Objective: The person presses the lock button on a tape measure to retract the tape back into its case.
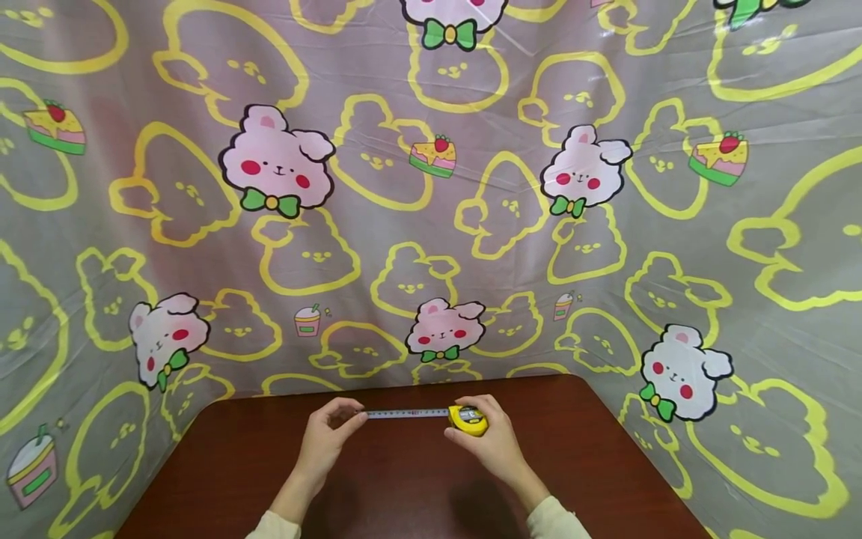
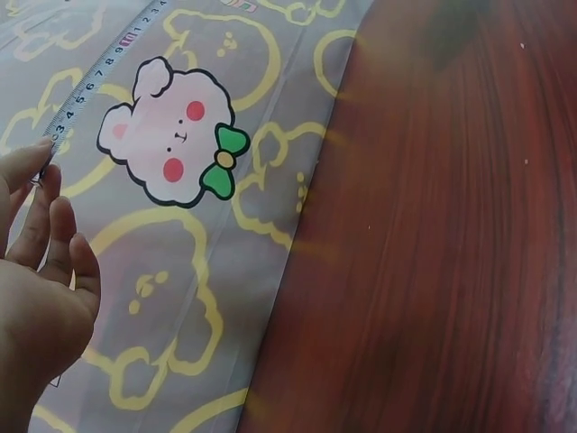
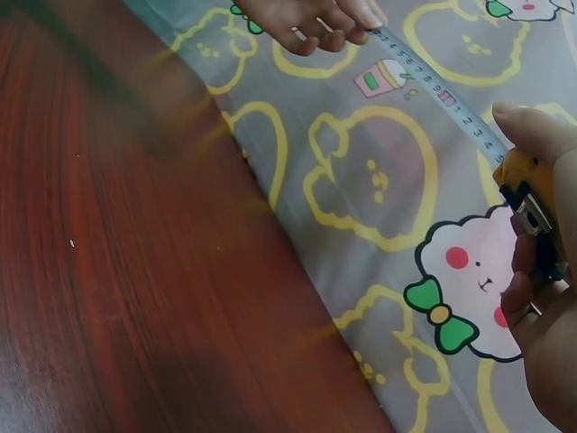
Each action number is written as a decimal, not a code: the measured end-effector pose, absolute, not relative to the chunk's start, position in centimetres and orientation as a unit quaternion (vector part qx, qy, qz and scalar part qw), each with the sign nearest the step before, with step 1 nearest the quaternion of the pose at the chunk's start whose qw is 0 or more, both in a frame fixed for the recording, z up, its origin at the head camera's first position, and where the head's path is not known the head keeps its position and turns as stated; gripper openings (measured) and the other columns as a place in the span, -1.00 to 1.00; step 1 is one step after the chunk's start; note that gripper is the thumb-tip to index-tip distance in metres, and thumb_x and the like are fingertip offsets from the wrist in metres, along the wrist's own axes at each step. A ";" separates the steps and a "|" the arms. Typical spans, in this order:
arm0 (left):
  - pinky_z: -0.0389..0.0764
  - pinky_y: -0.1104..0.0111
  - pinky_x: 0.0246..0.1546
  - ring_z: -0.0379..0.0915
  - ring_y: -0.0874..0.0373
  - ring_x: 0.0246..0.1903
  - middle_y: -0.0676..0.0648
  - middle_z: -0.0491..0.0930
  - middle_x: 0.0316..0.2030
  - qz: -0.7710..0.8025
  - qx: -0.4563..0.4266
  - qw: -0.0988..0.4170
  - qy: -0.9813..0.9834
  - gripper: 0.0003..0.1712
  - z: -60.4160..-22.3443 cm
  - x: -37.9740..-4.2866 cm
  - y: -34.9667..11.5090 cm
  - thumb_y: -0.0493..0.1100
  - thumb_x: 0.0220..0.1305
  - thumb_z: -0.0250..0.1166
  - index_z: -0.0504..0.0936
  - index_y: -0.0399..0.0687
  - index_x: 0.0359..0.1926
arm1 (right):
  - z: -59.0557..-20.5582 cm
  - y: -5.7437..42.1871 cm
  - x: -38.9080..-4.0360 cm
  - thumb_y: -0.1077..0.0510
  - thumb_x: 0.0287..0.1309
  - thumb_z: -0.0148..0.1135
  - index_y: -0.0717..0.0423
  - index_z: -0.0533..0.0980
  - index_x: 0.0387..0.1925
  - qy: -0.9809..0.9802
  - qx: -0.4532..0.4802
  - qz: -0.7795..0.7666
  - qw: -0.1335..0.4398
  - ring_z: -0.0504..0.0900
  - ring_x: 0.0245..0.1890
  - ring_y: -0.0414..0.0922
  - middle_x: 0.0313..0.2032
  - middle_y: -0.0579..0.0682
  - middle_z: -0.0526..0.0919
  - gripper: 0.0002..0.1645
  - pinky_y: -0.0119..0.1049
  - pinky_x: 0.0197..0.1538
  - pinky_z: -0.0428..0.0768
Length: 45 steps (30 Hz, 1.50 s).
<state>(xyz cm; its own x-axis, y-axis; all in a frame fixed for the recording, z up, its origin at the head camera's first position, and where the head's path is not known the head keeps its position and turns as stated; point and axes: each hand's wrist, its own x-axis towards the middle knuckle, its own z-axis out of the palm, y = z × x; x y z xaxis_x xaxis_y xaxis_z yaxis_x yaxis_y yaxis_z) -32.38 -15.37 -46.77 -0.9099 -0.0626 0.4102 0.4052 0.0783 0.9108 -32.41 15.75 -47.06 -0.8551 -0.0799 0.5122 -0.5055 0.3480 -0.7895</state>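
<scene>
A yellow tape measure (image 1: 469, 421) is gripped in my right hand (image 1: 497, 442), its case between thumb and fingers. From it a white, numbered blade (image 1: 407, 413) runs straight across to my left hand (image 1: 325, 438), which pinches the free end between thumb and fingertips. Both hands hold the tape level above the table. In the left wrist view, the blade (image 2: 90, 83) leaves the pinch of the left hand (image 2: 45, 298) with its printed numbers showing. The right wrist view shows the case (image 3: 532, 198) partly covered by the right hand (image 3: 550, 352), a dark clip on its side.
A dark red-brown wooden table (image 1: 404, 486) lies beneath both hands. Grey curtains (image 1: 377, 224) with yellow outlines and white bunny faces hang behind the table's far edge and along both sides. Cream sleeves (image 1: 555, 520) show at the bottom.
</scene>
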 end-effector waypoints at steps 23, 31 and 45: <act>0.52 0.34 -0.16 0.54 0.08 -0.21 -0.12 0.68 -0.25 -0.688 -0.131 0.162 -0.696 -0.81 -47.4 -32.9 -12.6 -0.27 0.26 0.50 0.71 -0.21 -0.14 | -47.5 13.1 -32.2 -0.01 -0.03 0.68 -0.12 0.66 0.03 -0.789 0.185 0.555 0.190 0.54 -0.08 -0.03 -0.06 -0.14 0.53 -0.45 -0.27 -0.10 0.64; 0.54 0.33 -0.15 0.56 0.07 -0.21 -0.12 0.68 -0.25 -0.693 -0.135 0.153 -0.692 -0.83 -47.6 -33.1 -11.5 -0.28 0.26 0.50 0.72 -0.17 -0.15 | -47.6 12.3 -32.3 -0.04 -0.04 0.69 -0.21 0.65 0.02 -0.790 0.197 0.546 0.199 0.56 -0.10 -0.09 -0.07 -0.16 0.53 -0.45 -0.27 -0.09 0.61; 0.52 0.30 -0.14 0.55 0.03 -0.19 -0.13 0.66 -0.23 -0.697 -0.123 0.120 -0.696 -0.84 -47.6 -32.8 -9.6 -0.28 0.29 0.48 0.71 -0.17 -0.14 | -47.7 11.3 -32.3 -0.05 -0.01 0.67 -0.16 0.64 0.03 -0.791 0.203 0.549 0.176 0.56 -0.09 -0.08 -0.07 -0.14 0.52 -0.45 -0.27 -0.09 0.62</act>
